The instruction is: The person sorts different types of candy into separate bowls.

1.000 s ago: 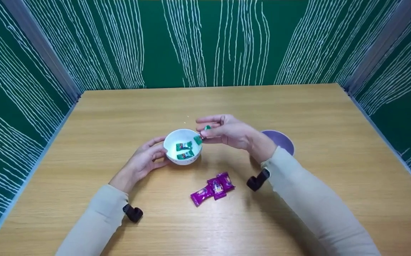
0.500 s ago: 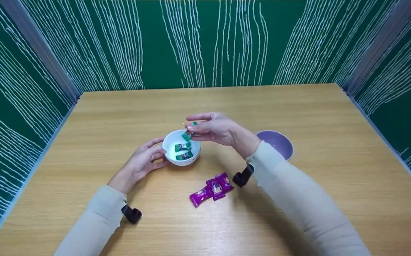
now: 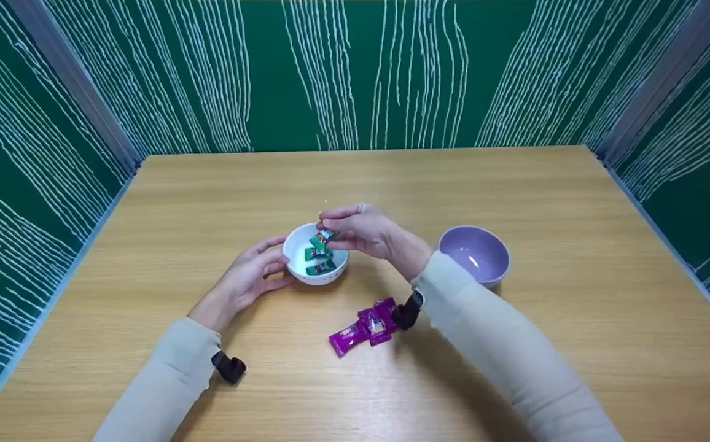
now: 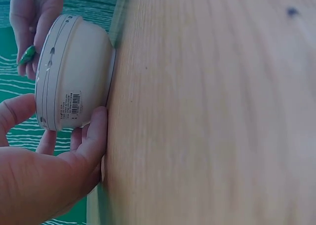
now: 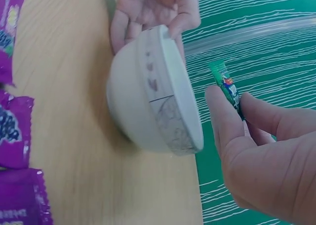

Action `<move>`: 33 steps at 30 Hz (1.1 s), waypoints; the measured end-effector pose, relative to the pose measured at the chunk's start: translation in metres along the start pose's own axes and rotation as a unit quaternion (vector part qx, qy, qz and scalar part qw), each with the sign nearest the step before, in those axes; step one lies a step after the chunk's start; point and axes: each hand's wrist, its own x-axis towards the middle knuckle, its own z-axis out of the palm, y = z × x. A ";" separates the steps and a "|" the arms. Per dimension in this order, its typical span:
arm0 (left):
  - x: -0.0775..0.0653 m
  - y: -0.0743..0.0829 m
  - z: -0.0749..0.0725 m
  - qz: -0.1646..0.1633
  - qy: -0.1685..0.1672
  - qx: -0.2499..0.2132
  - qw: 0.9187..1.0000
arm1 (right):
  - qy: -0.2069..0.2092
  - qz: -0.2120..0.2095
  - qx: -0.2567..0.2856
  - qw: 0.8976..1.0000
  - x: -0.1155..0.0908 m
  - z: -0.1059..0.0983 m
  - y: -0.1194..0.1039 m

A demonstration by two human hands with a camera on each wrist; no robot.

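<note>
A white bowl [image 3: 317, 279] with a patterned band round its rim stands on the table. My left hand [image 3: 247, 273] holds it from the left; in the left wrist view the thumb is at the rim and the fingers lie along the lower side. Two green-wrapped candies [image 3: 321, 267] lie inside. Over the bowl's far right rim, my right hand [image 3: 364, 233] pinches another green-wrapped candy [image 5: 228, 87] between thumb and fingers. The right wrist view has this candy above the bowl's opening.
To the right stands a purple bowl [image 3: 475, 255], partly behind my right sleeve. Several purple packets [image 3: 350, 339] lie overlapping in front of the white bowl, below my right forearm. Green walls with white lines border the wooden table [image 3: 238, 190].
My right hand has moved left with the green-wrapped candy, from beside the white bowl's right rim to over its inside. My left hand stays in place on the bowl.
</note>
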 end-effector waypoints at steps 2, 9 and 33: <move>0.000 0.000 0.000 0.000 -0.001 0.001 1.000 | 0.004 0.003 -0.003 1.000 0.002 -0.001 0.003; -0.001 -0.001 0.000 0.001 -0.002 0.003 1.000 | 0.013 0.018 -0.010 1.000 0.006 -0.002 0.011; 0.000 -0.002 0.001 0.005 0.000 0.004 1.000 | -0.024 0.014 0.013 1.000 0.006 -0.004 0.014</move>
